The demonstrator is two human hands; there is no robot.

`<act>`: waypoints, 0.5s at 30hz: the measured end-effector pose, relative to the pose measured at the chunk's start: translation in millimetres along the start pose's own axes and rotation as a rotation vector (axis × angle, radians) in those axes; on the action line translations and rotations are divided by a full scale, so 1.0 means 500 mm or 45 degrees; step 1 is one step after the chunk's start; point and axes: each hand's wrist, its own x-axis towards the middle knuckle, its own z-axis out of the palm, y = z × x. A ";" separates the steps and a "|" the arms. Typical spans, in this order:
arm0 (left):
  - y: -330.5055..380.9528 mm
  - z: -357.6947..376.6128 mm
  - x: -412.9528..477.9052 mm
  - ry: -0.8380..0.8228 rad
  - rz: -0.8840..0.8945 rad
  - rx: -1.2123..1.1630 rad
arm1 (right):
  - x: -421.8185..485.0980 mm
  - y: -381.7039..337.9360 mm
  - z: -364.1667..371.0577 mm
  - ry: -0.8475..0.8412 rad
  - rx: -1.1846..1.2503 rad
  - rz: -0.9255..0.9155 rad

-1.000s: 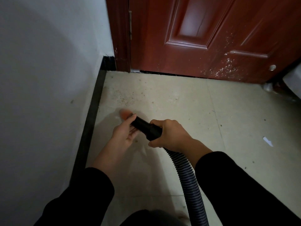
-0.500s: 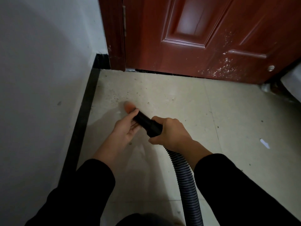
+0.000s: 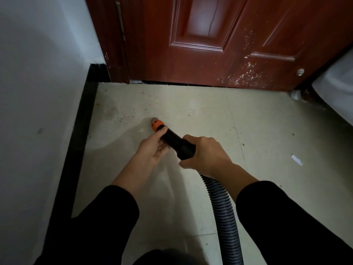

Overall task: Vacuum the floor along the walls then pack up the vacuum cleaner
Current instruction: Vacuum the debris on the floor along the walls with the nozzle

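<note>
1. Here, the step in hand looks like cleaning the corner where the wall [image 3: 38, 73] meets the door [image 3: 210, 44]. The right hand [image 3: 206, 157] is wrapped tight round the black vacuum nozzle [image 3: 177, 144]. The left hand [image 3: 150, 150] cradles the front end, thumb on top and fingers curled beneath, just behind the orange tip [image 3: 157, 125].
2. The tip sits low over the floor [image 3: 191, 111], near the skirting [image 3: 80, 131] but apart from it. Whether it touches the tile I cannot tell.
3. To do this well, let the left hand steer and the right hand push. Hold the mouth close to the tile and move slowly toward the dark specks [image 3: 120, 119] lying between tip and skirting. Then follow the seam up to the foot of the door.
4. The hose [image 3: 223, 207] runs back from the right hand between the black sleeves [image 3: 107, 217]. Ribbed and flexible, it will likely tug on the nozzle, so leave it some slack.
5. The floor is pale, hard tile with thin joints, and loose grit should lift easily. The skirting is a glossy black strip and the wall is matt white. The door is red-brown and panelled, with pale scuffs near its foot. The nozzle is a smooth rigid cylinder that narrows to the rounded orange tip.
6. A scrap of paper [image 3: 296, 160] lies well off to the right, probably for a later pass.
</note>
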 end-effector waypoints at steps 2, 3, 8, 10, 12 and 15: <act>-0.011 0.011 -0.003 -0.017 -0.020 0.016 | -0.010 0.011 -0.005 0.004 -0.017 0.020; -0.016 0.014 -0.004 -0.025 -0.028 0.019 | -0.014 0.015 -0.007 0.005 -0.026 0.029; -0.022 0.020 -0.003 -0.053 -0.047 0.003 | -0.019 0.022 -0.009 0.011 -0.051 0.035; -0.019 0.021 -0.002 -0.056 -0.046 -0.010 | -0.014 0.020 -0.009 0.010 -0.045 0.034; -0.016 0.022 0.001 -0.049 -0.036 -0.015 | -0.007 0.019 -0.009 0.006 -0.037 0.031; -0.006 0.022 0.012 -0.036 -0.010 -0.013 | 0.009 0.016 -0.013 0.007 -0.017 0.017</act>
